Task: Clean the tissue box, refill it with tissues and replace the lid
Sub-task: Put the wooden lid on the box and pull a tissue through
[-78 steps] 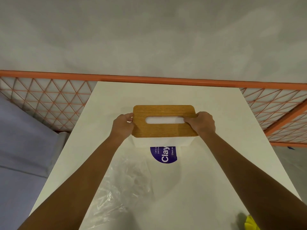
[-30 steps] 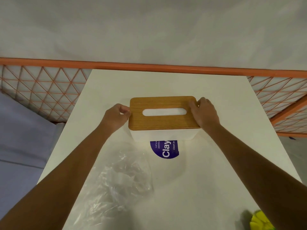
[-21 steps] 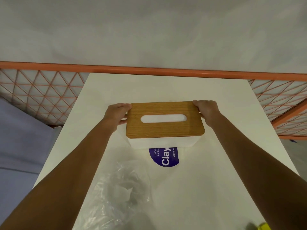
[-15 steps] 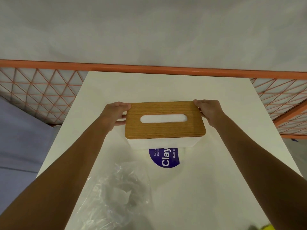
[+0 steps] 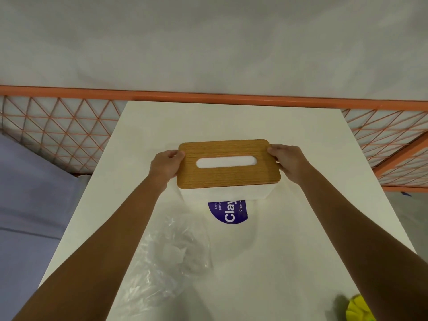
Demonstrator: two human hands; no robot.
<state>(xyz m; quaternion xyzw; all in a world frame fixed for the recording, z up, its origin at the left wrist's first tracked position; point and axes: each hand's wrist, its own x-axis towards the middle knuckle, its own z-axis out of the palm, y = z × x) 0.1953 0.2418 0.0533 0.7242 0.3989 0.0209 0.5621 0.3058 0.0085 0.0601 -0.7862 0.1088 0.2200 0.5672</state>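
Wood-grain lid [image 5: 228,174] sat flush on the tissue box [image 5: 227,193], with the grain running along its length. The lid was a flat rectangle with rounded corners. A pill-shaped slot [image 5: 226,161] was cut in its centre, parallel to the long side, and showed white inside. The box body was plain white, smooth and matte, slightly narrower than the lid overhang.

Orientation: the long axis ran left-right across the view, lid face up, slot facing the camera. The box sat mid-table, on the centreline of the white table [image 5: 301,228]. Couldn't tell whether it was resting on the surface or lifted just off it.

The left hand [image 5: 165,166] gripped the left short end of the box. Its fingers were curled round the end, thumb tip on the lid's far-left corner. The right hand [image 5: 290,162] did the same on the right short end, fingers wrapped at the lid edge. Fingertips under the box were hidden.

A purple label [image 5: 230,212] with white "Clay" lettering showed just beside the box's near wall, its top cut off by the box. Crumpled clear plastic wrap [image 5: 176,253], glossy and creased, lay nearer the camera, left of centre. A yellow item [image 5: 359,312] sat at the bottom right corner, mostly out of frame. An orange rail with triangular mesh [image 5: 58,133] ran behind the table.
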